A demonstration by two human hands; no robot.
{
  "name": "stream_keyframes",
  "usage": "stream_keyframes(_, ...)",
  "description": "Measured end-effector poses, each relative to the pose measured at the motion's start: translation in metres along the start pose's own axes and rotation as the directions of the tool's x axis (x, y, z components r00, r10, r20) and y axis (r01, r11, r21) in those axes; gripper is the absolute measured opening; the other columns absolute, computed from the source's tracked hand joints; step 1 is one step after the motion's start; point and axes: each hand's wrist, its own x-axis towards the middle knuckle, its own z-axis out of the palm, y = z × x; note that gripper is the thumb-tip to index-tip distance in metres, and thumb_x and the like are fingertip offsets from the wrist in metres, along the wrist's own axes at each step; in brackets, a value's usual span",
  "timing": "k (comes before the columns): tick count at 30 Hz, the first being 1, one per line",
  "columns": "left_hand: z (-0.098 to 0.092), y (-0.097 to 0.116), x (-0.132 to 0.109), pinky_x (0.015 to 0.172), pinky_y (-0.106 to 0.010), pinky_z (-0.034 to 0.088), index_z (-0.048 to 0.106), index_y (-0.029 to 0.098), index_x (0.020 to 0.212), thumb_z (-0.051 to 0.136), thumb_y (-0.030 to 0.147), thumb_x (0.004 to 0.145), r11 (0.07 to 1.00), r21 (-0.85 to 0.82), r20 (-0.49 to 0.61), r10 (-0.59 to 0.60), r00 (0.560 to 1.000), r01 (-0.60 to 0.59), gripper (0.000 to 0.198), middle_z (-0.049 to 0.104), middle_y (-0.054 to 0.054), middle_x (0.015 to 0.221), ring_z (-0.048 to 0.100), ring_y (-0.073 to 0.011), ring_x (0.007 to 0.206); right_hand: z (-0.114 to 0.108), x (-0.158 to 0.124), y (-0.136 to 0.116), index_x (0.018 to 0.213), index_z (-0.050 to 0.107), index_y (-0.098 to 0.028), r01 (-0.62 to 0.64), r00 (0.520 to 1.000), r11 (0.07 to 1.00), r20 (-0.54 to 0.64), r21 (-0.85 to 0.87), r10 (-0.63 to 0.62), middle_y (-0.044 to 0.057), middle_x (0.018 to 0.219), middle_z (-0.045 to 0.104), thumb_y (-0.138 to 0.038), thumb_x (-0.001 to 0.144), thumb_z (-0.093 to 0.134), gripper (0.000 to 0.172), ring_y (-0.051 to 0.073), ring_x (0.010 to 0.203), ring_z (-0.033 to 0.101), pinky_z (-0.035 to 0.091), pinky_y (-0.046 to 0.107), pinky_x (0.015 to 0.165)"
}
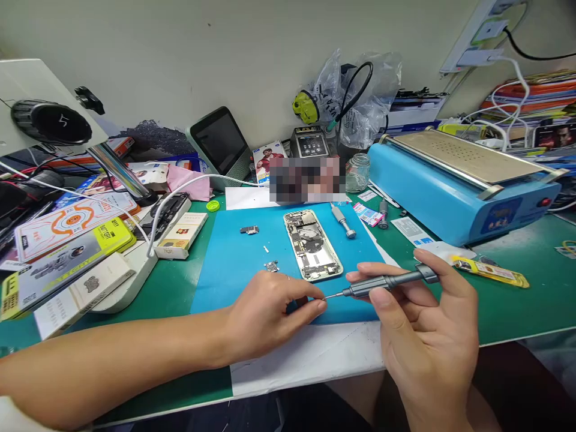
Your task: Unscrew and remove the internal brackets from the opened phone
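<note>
so the right hand [427, 336] has a slim grey precision screwdriver [387, 282] pinched between thumb and fingers, lying nearly level, with the tip pointing left toward the left hand [265, 312]. the left hand's thumb and forefinger are pressed together right at the driver's tip [324, 297] — looks like they're either seating a tiny screw on the bit or plucking one off, but the screw itself is too small to make out, so i can't say which.

the opened phone [312, 245] lies back-off on the blue mat [229, 264], just beyond both hands, not touched by either. a few small loose parts sit on the mat to its left: a dark bracket [249, 229], a small connector piece [271, 266] and a tiny white bit between them. a second driver [343, 220] lies just right of the phone's top end.

my read: this is the screw-handling step of the teardown, mid-way, board still in the shell. the next move wants a steady hand — keep the tip level so nothing drops off it, then bring it down straight onto the phone without nudging those loose bits.

around it: blue screen separator machine [459, 180] to the right, glass jar [357, 173] behind the mat, boxes of parts [182, 235] on the left.
</note>
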Motion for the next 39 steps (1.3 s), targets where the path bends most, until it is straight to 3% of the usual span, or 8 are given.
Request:
stream_keyframes(18, -0.0009, 0.0016, 0.0012, 0.062, -0.023, 0.039, 0.079, 0.015, 0.095, 0.063, 0.020, 0.102, 0.999, -0.009, -0.006, 0.047, 0.999, -0.047, 0.018, 0.074, 0.000, 0.077, 0.061, -0.0106, 0.064, 0.0009, 0.0009, -0.0006, 0.140, 0.055, -0.034, -0.007, 1.000, 1.000, 0.016, -0.029, 0.008, 0.002, 0.108, 0.080, -0.017, 0.095, 0.073, 0.052, 0.018, 0.095, 0.080, 0.068, 0.028, 0.079)
stream_keyframes(32, 0.0008, -0.0016, -0.0013, 0.061, -0.023, 0.041, 0.079, 0.013, 0.096, 0.064, 0.018, 0.102, 0.977, 0.070, -0.067, 0.204, 0.977, -0.200, 0.018, 0.075, -0.002, 0.076, 0.065, -0.0116, 0.064, 0.0011, 0.0034, -0.0003, 0.137, 0.057, -0.035, -0.003, 1.000, 1.000, 0.005, -0.018, 0.003, -0.001, 0.104, 0.082, -0.016, 0.092, 0.076, 0.053, 0.013, 0.085, 0.080, 0.067, 0.020, 0.077)
stream_keyframes(39, 0.0010, -0.0020, -0.0011, 0.060, -0.023, 0.040, 0.079, 0.013, 0.095, 0.063, 0.018, 0.102, 0.973, 0.087, -0.072, 0.222, 0.972, -0.215, 0.018, 0.073, -0.001, 0.073, 0.063, -0.0114, 0.062, -0.0004, 0.0039, 0.0013, 0.137, 0.058, -0.034, 0.001, 1.000, 0.999, 0.000, -0.033, -0.001, -0.001, 0.101, 0.082, -0.015, 0.091, 0.078, 0.054, 0.012, 0.087, 0.080, 0.065, 0.017, 0.078)
